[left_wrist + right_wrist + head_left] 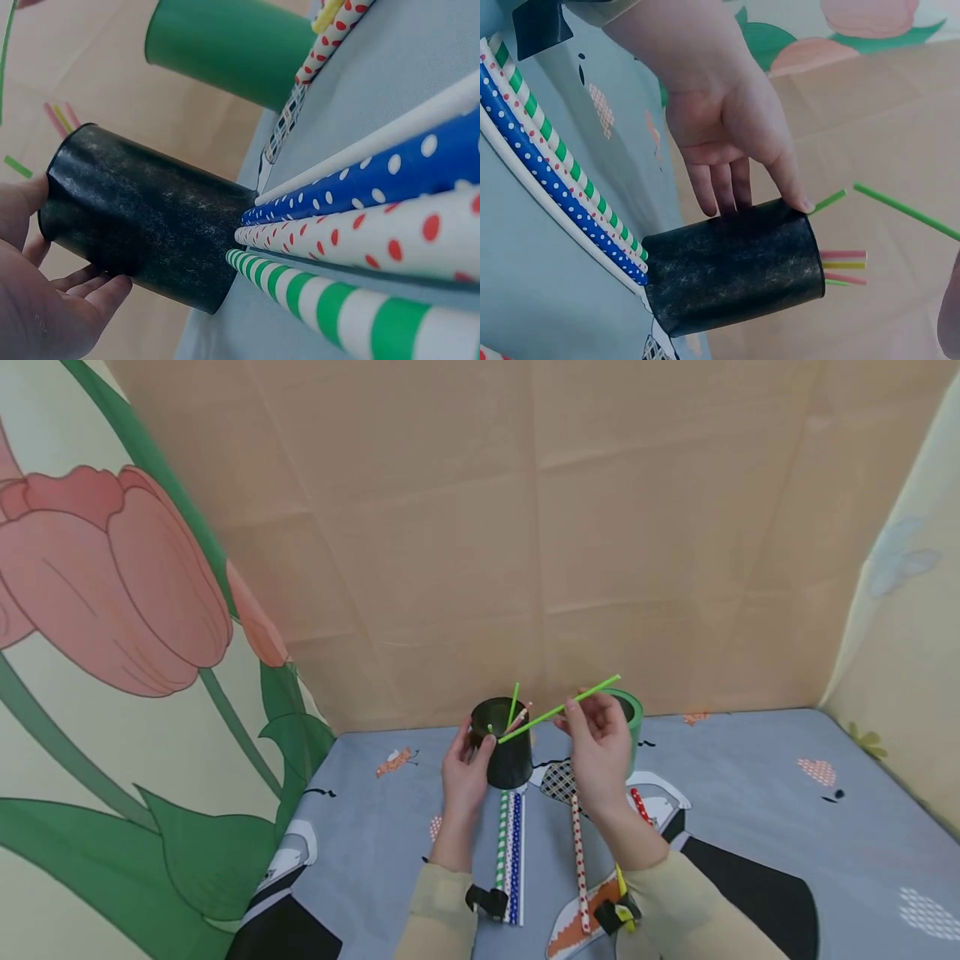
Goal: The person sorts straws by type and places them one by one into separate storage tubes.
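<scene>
My left hand (467, 777) holds a black cup (512, 764) by its side, thumb at the rim and fingers round the wall. Out of the cup's mouth stick a few thin straws in green, pink and yellow, plainest in the right wrist view as pink straws (845, 255) and a short green end (831, 201). Between thumb and fingers my right hand (600, 747) pinches a long bright green straw (558, 710). It slants down to the left, its lower end by the cup's rim. Only a sliver of the right hand shows in its own wrist view.
Beside the right hand stands a green cup (217, 49), partly hidden by it in the head view. Patterned paper straws lie in front of the black cup: green-striped (330, 300), red-dotted, blue-dotted (397, 165) and white. Another red-dotted straw (579, 860) lies near the right forearm.
</scene>
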`<action>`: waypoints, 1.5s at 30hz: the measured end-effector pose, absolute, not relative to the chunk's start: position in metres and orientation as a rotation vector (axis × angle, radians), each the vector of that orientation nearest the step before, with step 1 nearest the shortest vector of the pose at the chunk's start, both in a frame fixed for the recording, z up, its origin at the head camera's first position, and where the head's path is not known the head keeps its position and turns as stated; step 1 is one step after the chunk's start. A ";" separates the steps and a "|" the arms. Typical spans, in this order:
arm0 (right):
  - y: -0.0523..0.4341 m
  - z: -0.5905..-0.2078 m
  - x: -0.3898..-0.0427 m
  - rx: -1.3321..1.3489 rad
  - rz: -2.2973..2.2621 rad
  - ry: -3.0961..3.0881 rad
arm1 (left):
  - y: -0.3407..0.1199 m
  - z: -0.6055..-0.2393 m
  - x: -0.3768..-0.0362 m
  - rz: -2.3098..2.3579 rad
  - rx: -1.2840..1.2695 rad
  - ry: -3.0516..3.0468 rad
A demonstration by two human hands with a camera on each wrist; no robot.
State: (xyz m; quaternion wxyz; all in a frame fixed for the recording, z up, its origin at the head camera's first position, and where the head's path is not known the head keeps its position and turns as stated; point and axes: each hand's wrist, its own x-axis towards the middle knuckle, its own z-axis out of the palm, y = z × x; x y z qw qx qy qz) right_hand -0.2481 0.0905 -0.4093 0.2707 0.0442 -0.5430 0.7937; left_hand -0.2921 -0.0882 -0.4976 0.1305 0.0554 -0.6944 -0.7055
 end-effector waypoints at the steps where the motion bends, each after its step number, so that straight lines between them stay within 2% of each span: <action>1: 0.089 -0.408 -0.249 0.128 2.130 -1.451 | -0.088 -0.498 -0.292 -2.050 0.158 -2.016; 11: 0.082 -0.403 -0.264 0.181 2.058 -1.467 | -0.088 -0.497 -0.291 -2.054 0.132 -2.003; 23: 0.079 -0.408 -0.279 0.139 1.947 -1.827 | -0.087 -0.499 -0.291 -2.060 0.172 -2.004; 28: 0.081 -0.409 -0.278 0.107 1.897 -2.025 | -0.086 -0.498 -0.292 -2.059 0.172 -1.997; 45: 0.085 -0.418 -0.272 0.088 1.916 -1.996 | -0.086 -0.496 -0.292 -2.044 0.232 -2.038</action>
